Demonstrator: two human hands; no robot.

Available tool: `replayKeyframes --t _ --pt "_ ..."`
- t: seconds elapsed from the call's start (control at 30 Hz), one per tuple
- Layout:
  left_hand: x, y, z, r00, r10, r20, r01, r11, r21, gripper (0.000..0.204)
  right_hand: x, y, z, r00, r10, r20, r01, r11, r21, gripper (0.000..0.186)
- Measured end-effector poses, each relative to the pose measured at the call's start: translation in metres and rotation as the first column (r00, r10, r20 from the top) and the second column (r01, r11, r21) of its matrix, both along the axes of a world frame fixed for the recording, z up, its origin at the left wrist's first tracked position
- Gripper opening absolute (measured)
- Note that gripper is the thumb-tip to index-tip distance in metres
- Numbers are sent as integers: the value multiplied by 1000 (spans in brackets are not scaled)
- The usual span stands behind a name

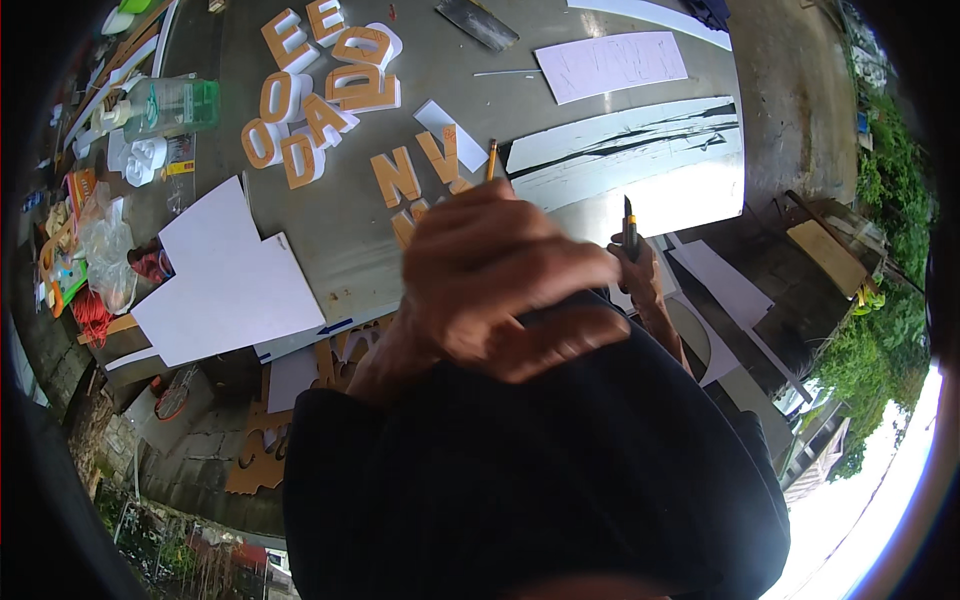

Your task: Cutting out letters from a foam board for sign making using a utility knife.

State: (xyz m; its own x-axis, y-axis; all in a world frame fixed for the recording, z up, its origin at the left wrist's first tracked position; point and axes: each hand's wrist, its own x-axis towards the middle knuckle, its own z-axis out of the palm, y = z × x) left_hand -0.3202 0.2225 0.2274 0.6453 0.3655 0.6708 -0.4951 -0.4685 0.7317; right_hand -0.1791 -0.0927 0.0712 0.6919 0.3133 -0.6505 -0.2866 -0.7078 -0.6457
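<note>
My left hand [505, 285] is large and blurred in the centre, raised near the camera with bent fingers. An upright-looking pencil [491, 157] shows just beyond its knuckles; I cannot tell whether it is held. My right hand [642, 265] grips a black-and-yellow utility knife [629, 230], blade up, beside a white board with torn black streaks [620, 150]. Letter-shaped blocks [395, 175] with tan tops and white sides lie in groups on the grey table [230, 60], some hidden by my left hand.
A large white cut sheet [220, 290] lies at the left, near a green-tinted bottle [170, 110], plastic bags [110, 250] and red cord [90, 318]. A pale sheet [610, 65] sits at the far side. More offcuts [720, 280] are below the table's right edge, near greenery [885, 180].
</note>
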Motion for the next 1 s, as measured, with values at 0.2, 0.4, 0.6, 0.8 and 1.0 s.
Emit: replayKeyframes --t 0.2,0.4,0.6,0.8,1.0 --pt "58 -69 71 965 -23 262 25 1000 -4 12 55 -32 -7 998 -43 -37 46 995 88 30" --pt "96 -88 64 974 163 155 -191 964 185 31 139 -19 -7 989 135 -53 -122 971 206 34" --pt "187 -46 -158 551 449 -704 -289 893 344 91 229 -76 -30 999 -46 16 41 973 227 37" --pt "218 -22 -234 334 557 -760 -75 820 568 113 290 -94 -25 999 27 34 -35 968 248 33" --pt "233 -10 -230 314 606 -731 -2 771 637 118 314 -103 -39 996 60 63 -73 969 236 34"
